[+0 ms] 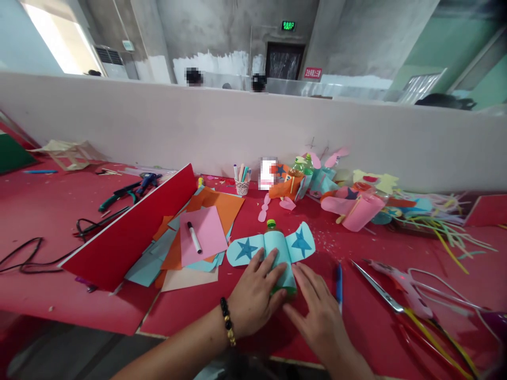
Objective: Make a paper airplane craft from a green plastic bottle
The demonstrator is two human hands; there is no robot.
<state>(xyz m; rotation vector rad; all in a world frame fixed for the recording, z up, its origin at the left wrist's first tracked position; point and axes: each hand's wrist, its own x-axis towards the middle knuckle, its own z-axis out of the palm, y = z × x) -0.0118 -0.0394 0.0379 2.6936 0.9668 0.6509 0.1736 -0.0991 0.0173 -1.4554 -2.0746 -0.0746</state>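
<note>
A green-capped plastic bottle (pixel 277 240) lies on the red table, wrapped in light blue paper. Two blue paper wings stick out from its sides, the left wing (pixel 237 250) and the right wing (pixel 304 244), each bearing a darker blue star. Across the wrapped body lies my left hand (pixel 255 295), its fingers curved over the paper and its thumb near the bottle's base. My right hand (pixel 317 309) rests against the bottle's right side, fingers stretched out just below the right wing. A blue pen (pixel 339 287) lies beside it.
Scissors (pixel 390 295) and a pink glue gun (pixel 407 287) with its cord lie at right. Coloured paper sheets (pixel 214 232) with a marker (pixel 194 237) lean near a red upright board (pixel 134 227). Finished-looking paper crafts (pixel 362 211) and a pen cup (pixel 242 186) stand along the partition (pixel 222 126).
</note>
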